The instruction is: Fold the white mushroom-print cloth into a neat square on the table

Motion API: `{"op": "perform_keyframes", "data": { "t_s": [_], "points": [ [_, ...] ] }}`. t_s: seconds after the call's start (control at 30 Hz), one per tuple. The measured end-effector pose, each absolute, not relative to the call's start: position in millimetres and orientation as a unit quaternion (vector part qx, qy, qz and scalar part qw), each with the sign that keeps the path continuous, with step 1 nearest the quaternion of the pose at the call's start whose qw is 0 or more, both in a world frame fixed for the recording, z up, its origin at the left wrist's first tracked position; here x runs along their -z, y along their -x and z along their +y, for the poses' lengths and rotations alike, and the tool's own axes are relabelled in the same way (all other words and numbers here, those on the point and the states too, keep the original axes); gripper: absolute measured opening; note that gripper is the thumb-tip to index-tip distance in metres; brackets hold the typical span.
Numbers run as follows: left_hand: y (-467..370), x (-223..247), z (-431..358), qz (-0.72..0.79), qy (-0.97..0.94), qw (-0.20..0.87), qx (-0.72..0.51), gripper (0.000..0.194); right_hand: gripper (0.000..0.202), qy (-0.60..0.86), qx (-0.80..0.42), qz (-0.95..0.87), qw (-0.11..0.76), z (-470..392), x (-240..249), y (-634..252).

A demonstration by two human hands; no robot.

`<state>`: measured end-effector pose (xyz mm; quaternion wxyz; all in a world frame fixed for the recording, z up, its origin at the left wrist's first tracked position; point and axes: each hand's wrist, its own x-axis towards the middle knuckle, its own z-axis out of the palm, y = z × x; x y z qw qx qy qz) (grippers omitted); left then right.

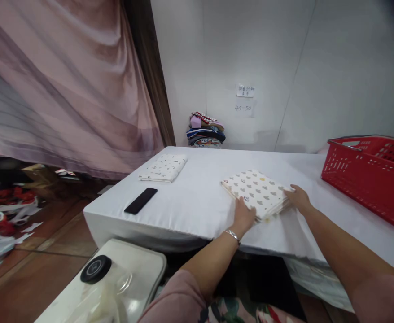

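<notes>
On the white table (197, 193), right of the black phone (141, 200), the left hand (244, 216) pinches the near edge of the patterned folded cloth (256, 190); the right hand (298, 198) pinches its right corner, left of the red basket (368, 179).

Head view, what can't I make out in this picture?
All in the head view:
Red basket: right end cut off by the edge; inside mostly hidden by its wall.
Upper wall note: writing too small.
Grey-patterned cloth: underside hidden by its upper layers.
Floor clutter: blurred, cut off at left.
</notes>
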<state>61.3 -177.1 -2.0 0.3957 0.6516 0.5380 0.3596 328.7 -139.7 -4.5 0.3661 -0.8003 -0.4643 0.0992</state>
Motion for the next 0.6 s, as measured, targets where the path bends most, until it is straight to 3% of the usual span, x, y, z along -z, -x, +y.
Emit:
{"op": "perform_keyframes", "data": {
  "t_s": [0.13,0.23,0.33,0.6],
  "points": [
    [-60.9,10.5,-188.7,0.489,-0.670,0.412,-0.377,0.056,0.048,0.814,-0.048,-0.481,0.322,-140.9,-3.8,-331.2],
    [-45.8,13.5,-174.5,0.522,-0.645,0.400,-0.389,0.046,0.040,0.740,0.019,-0.584,0.332,-153.1,-4.5,-303.5],
    [-29.9,14.3,-154.4,0.551,-0.658,0.338,-0.385,0.036,0.039,0.663,-0.003,-0.672,0.329,-175.1,-3.9,-260.2],
    [-22.6,16.0,-137.4,0.564,-0.725,0.234,-0.319,0.020,0.042,0.598,0.062,-0.781,0.171,-218.4,0.0,-204.8]
  ]
}}
